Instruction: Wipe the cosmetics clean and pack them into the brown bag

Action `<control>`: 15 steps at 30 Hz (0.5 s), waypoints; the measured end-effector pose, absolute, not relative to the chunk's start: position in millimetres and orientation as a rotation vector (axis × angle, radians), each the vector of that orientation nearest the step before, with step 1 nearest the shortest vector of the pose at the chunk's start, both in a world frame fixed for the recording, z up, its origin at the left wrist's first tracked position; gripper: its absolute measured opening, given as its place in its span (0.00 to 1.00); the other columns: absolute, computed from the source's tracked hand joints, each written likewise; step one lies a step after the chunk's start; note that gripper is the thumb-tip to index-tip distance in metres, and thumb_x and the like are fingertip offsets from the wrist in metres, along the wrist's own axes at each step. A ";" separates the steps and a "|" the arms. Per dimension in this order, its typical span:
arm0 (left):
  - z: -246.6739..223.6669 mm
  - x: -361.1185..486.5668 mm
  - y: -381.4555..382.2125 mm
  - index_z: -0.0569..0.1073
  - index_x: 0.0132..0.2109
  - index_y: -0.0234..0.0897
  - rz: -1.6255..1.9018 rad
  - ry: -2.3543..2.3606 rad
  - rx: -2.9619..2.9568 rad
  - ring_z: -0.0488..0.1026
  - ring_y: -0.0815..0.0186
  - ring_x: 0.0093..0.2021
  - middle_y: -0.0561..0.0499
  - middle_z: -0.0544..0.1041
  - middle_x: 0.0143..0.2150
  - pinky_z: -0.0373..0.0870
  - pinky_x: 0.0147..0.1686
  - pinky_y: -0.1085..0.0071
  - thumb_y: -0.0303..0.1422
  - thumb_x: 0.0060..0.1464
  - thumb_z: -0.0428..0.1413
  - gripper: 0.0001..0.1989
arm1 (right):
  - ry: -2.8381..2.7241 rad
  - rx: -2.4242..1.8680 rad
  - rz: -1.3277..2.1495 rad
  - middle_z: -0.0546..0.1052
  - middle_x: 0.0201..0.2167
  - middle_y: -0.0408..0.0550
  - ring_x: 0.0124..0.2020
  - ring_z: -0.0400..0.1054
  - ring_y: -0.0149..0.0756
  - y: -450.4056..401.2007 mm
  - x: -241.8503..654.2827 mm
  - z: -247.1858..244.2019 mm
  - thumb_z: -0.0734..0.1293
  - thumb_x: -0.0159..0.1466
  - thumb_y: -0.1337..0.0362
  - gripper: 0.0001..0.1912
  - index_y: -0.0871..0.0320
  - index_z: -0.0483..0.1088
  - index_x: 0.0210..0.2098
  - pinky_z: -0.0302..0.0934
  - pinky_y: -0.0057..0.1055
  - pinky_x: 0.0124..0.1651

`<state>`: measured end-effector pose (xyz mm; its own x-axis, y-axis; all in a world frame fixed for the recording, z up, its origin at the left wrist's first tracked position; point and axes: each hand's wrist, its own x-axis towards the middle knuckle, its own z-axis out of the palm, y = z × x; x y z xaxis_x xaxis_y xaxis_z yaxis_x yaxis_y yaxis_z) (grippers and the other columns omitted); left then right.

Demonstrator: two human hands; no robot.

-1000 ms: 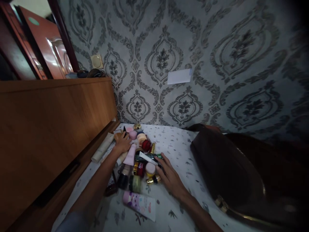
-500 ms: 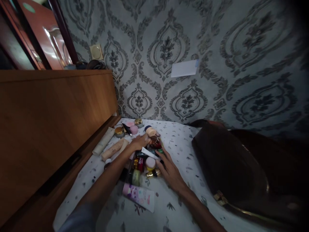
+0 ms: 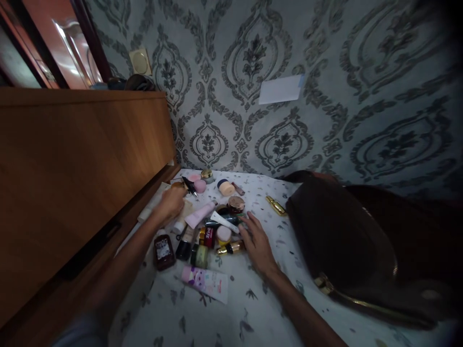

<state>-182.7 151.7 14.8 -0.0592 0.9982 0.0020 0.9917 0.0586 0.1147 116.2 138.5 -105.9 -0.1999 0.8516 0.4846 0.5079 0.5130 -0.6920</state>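
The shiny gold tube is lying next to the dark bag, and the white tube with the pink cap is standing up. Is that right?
Not quite: in the head view, the white tube with the pink cap is lying flat, not standing. The shiny gold tube is next to the dark bag.

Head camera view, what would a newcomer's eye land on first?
Probably the cosmetics, strewn on the white sheet around the left hand and right hand. Next, the big dark bag at right, then the ornate grey wallpaper across the back.
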 end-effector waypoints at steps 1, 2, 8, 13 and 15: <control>16.5 -195.2 147.1 0.77 0.45 0.35 0.064 2.247 2.084 0.74 0.52 0.51 0.39 0.79 0.48 0.68 0.47 0.63 0.31 0.58 0.52 0.11 | -1.829 -1.165 0.440 0.64 0.64 0.58 0.65 0.58 0.50 142.2 118.5 -104.3 0.56 0.69 0.53 0.23 0.57 0.71 0.54 0.57 0.50 0.64; 17.0 -206.1 143.4 0.78 0.43 0.36 0.001 2.249 2.070 0.76 0.52 0.49 0.40 0.80 0.46 0.69 0.46 0.64 0.31 0.57 0.53 0.11 | -1.801 -1.218 0.390 0.64 0.64 0.59 0.65 0.58 0.51 147.9 121.1 -101.9 0.57 0.68 0.54 0.22 0.58 0.72 0.52 0.57 0.51 0.64; 11.0 -225.7 139.3 0.77 0.48 0.42 -0.127 2.229 2.103 0.77 0.58 0.48 0.47 0.80 0.49 0.69 0.42 0.70 0.25 0.52 0.55 0.17 | -1.720 -1.774 0.162 0.58 0.65 0.68 0.65 0.54 0.59 203.6 133.1 -71.5 0.59 0.64 0.68 0.23 0.65 0.67 0.57 0.54 0.54 0.62; 24.2 -214.2 131.7 0.74 0.48 0.35 0.049 2.440 2.103 0.75 0.52 0.50 0.39 0.77 0.50 0.69 0.44 0.64 0.29 0.60 0.47 0.14 | -1.784 -1.951 0.169 0.66 0.57 0.70 0.60 0.58 0.57 226.3 136.7 -60.3 0.59 0.62 0.73 0.23 0.66 0.68 0.56 0.53 0.53 0.60; 32.0 -211.7 123.1 0.70 0.53 0.35 0.169 2.515 2.110 0.72 0.53 0.54 0.38 0.74 0.54 0.68 0.47 0.62 0.31 0.63 0.42 0.17 | -1.806 -1.949 0.182 0.70 0.52 0.67 0.57 0.61 0.56 227.9 139.5 -63.9 0.60 0.59 0.76 0.24 0.63 0.70 0.54 0.53 0.53 0.58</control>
<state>-211.7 123.1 32.0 -0.1700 0.9695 0.1768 0.9844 0.1753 -0.0148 139.5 227.9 -63.9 0.1234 0.9682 0.2177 0.9053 -0.0200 -0.4242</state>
